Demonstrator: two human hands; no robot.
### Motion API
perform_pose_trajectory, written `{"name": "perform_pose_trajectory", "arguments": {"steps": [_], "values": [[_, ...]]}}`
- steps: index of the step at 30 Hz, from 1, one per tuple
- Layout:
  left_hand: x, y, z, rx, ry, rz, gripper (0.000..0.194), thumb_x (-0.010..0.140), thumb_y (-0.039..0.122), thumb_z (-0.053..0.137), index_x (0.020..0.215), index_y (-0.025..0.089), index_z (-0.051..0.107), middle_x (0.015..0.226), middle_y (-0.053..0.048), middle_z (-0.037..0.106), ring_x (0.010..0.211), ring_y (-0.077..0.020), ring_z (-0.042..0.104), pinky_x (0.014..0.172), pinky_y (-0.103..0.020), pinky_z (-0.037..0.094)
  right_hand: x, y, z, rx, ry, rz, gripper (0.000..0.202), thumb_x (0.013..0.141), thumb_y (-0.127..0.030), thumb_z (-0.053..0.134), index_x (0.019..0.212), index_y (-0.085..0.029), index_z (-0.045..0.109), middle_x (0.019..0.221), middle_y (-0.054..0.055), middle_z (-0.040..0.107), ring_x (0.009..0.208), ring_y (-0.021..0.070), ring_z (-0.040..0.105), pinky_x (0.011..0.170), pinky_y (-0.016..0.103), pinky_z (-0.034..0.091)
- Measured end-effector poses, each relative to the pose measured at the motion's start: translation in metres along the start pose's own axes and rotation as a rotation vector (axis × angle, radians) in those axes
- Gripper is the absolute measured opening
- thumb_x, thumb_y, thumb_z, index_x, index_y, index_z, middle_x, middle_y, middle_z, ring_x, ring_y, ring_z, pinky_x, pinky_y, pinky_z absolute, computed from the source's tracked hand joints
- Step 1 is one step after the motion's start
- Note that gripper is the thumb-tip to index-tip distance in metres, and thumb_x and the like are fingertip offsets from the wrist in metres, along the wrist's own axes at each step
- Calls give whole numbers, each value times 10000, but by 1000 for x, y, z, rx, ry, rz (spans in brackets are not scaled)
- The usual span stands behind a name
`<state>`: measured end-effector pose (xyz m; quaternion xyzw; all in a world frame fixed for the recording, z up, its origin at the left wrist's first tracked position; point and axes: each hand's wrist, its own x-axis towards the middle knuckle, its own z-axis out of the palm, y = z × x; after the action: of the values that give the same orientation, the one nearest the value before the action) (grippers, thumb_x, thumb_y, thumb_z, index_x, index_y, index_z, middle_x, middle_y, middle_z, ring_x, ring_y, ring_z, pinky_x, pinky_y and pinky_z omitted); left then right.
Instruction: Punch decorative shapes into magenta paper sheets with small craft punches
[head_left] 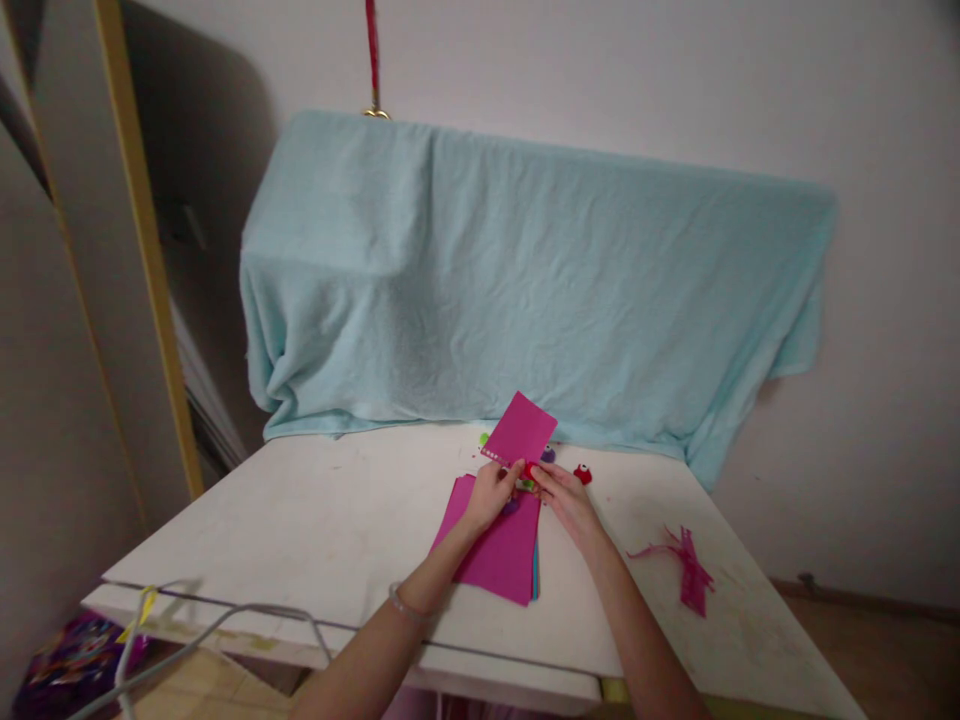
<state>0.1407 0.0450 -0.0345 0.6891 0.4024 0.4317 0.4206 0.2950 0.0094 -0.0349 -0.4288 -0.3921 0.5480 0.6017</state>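
Both my hands meet over the table behind a stack of magenta sheets (491,560). Between my thumbs is a small red piece (529,470). My left hand (493,495) is closed in a pinch at its left side, and my right hand (566,500) pinches it from the right. Just beyond my fingers lies a magenta sheet (523,425) with a row of small holes along its near edge. A bit of green (528,485) and a dark purple piece (511,507) show beneath my fingers; their shapes are partly hidden.
A red piece with a white eye (583,475) lies to the right, a purple one (548,454) behind, a green one (484,439) at back left. Magenta scraps (691,575) rest on the white table (300,520). A light blue cloth (540,290) hangs behind; a grey cable (225,618) crosses the front-left edge.
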Motion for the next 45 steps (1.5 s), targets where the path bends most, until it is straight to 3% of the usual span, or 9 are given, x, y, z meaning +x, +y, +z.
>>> {"name": "perform_pose_trajectory", "arguments": {"steps": [11,20,45], "values": [[0,-1,0,20,-22,8,533,878,587,428,650,134,592,563,-37,587,522,-143,524,519,-233,349,-1,0,0,-27,-1,-15,345,620,-391,829,868,-173,732,773,38,683,603,119,519,574,264,367],[-1,1,-2,37,-64,99,520,892,581,402,683,140,583,590,-28,578,557,-146,522,541,-232,352,-3,-2,3,-50,-39,-15,326,655,-398,802,880,-172,733,679,-1,600,532,82,372,493,254,214],[-1,-3,1,40,-58,57,551,889,588,398,658,132,604,572,-40,597,555,-158,535,546,-240,345,-3,-5,3,-86,-32,-14,387,620,-468,802,861,-173,732,654,2,598,506,83,351,491,271,179]]}}
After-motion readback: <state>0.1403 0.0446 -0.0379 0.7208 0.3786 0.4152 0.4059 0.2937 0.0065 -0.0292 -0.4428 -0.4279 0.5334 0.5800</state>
